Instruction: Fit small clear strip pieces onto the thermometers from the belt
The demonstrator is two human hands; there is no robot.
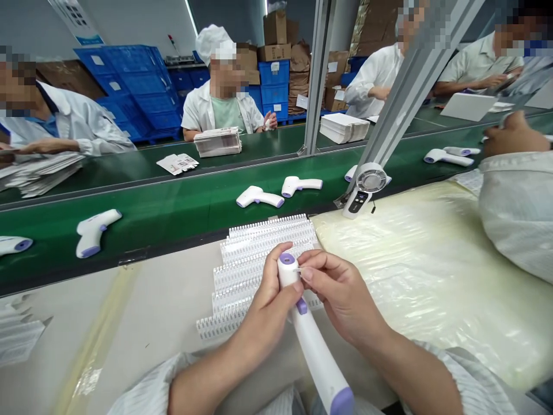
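My left hand (268, 308) is closed round the head of a white infrared thermometer (317, 351) with purple ends and a purple trigger. The thermometer's lens end points away from me, and its handle slants down toward my lap. Beside the lens, the fingertips of my right hand (348, 297) are pinched on a tiny pale piece against the thermometer's side; its kind is too small to make out. Beneath my hands lie several rows of white toothed plastic strips (265, 245), partly covered by my fingers and wrists.
Beyond the work table (159, 305) runs a green conveyor belt (181, 204) with more thermometers (259, 197) on it. A small fan (367, 184) stands by a slanted metal post (397, 104). Clear plastic sheeting (436, 271) covers the right side. A co-worker's sleeve (516, 202) reaches in there.
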